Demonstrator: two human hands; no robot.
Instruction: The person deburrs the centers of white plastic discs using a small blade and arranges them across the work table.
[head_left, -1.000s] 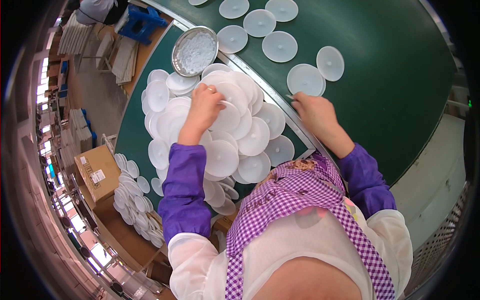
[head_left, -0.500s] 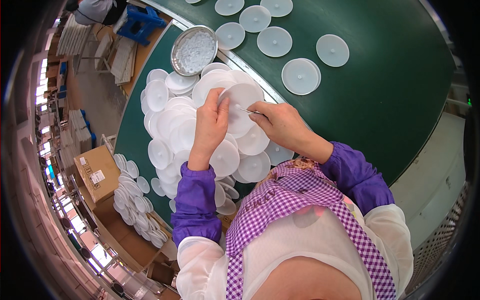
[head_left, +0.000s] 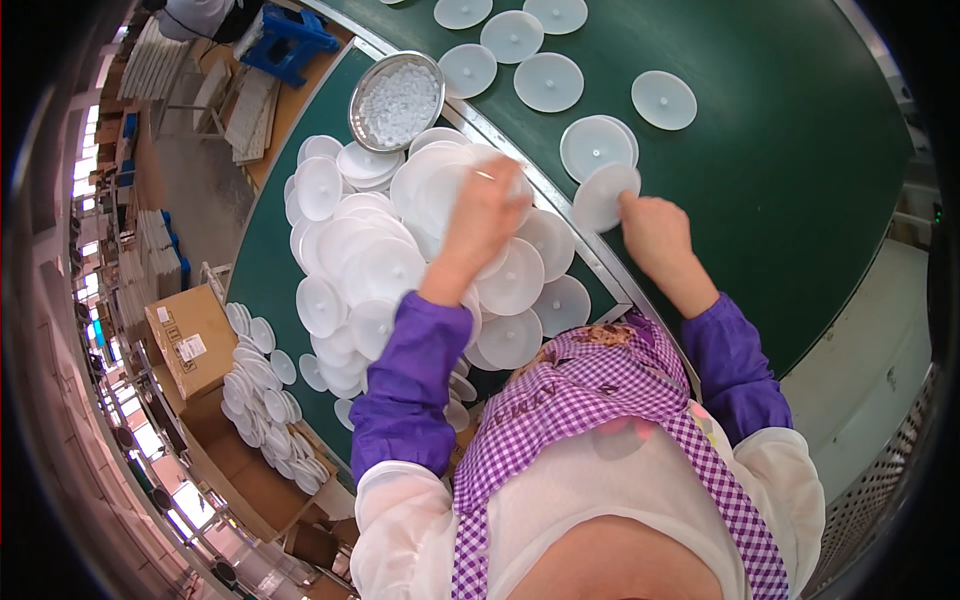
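Observation:
My right hand (head_left: 657, 240) pinches the edge of a translucent white round disc (head_left: 603, 199) over the green belt, partly in front of two overlapping discs (head_left: 592, 150). My left hand (head_left: 484, 218), smeared by motion, is curled above a large heap of similar discs (head_left: 384, 268). A short, bright sliver of a thin metal tool (head_left: 485, 175) shows at its fingers; the rest of the tool is hidden. Beyond the heap stands a round metal bowl (head_left: 357, 118) full of small white pieces (head_left: 400, 103).
Single discs (head_left: 549, 82) lie spread on the green belt (head_left: 760, 200). A metal rail (head_left: 500, 140) divides it from the heap's table. At left, an open cardboard box (head_left: 225, 440) has more discs beside it, below a closed carton (head_left: 190, 340). A blue stool (head_left: 285, 45) stands far left.
The disc has passed from my left hand to my right, which has carried it rightward over the belt. The metal tool, earlier in my right hand, now shows at my left fingers.

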